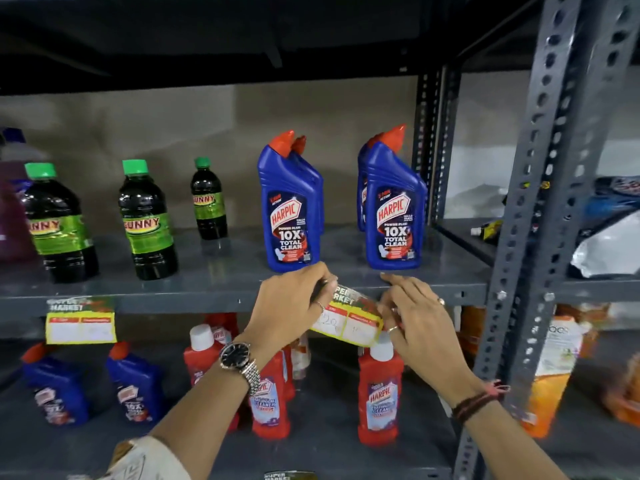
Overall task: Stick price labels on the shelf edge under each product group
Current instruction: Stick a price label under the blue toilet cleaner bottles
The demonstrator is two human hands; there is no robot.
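Shelf: grey metal shelf edge (207, 299) runs straight across behind both hands; perforated upright post (540, 202) stands to the right of them.
Blue bottles above the hands: two front bottles (289, 209) read "HARPIC POWER PLUS 10X TOTAL CLEAN", each with a second one behind it, four in all, red caps.
Green-capped bottles (147, 220): three, up and left of the hands, dark liquid, labels read "SUNNY", partly cut on two.
Red bottles (379, 393) below the hands: "HARPIC", white caps; count unclear.
Blue bottles, lower left (135, 393): two, blurred.
Price label in hand (348, 318): yellow-bordered, "SUPER MARKET" partly readable on top, handwriting too faint to read; it sits against the shelf edge between the two front blue bottles.
Fixed label (81, 320): same design, far left of the hands, on the shelf edge.
Left hand (291, 303): fingers curled, pinching the label's upper left.
Right hand (419, 317): fingers loosely spread, gripping the label's right end.
Watch (239, 358): on left wrist.
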